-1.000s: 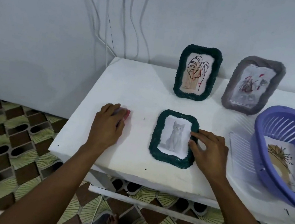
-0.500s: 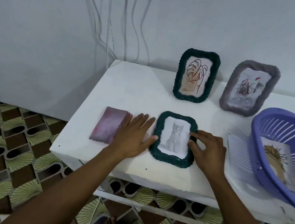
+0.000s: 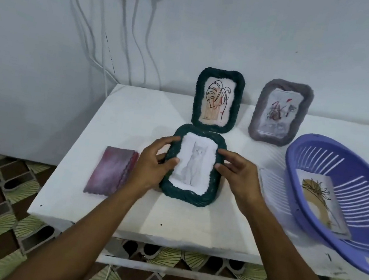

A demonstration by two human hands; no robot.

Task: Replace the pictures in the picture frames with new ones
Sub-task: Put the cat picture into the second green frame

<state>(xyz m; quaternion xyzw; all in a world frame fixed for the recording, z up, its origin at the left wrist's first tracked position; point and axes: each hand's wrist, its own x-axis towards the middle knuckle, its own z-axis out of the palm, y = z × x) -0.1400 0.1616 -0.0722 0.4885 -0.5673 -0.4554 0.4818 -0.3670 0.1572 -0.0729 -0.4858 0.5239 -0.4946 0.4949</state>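
The green frame (image 3: 185, 195) with the cat picture (image 3: 195, 165) in it is near the front middle of the worktop (image 3: 135, 114), tipped up towards the person; whether its lower edge touches the surface is hard to tell. It looks light and easy to lift, with a soft, ropey border that should give a little and not slip. The paper inside is thin and likely to crease or smudge, so the two long side borders seem the best places to hold it. The left hand (image 3: 151, 166) grips the left border, its fingers (image 3: 166, 141) curled over the upper corner and its thumb lying on the front by the paper's edge. The right hand (image 3: 239, 178) pinches the right border, fingers bent and close together over the weave. Both hands are clamped on the frame and hold nothing else. A folded cloth (image 3: 111, 172) lies just left of it and a purple basket (image 3: 320, 144) sits well to the right
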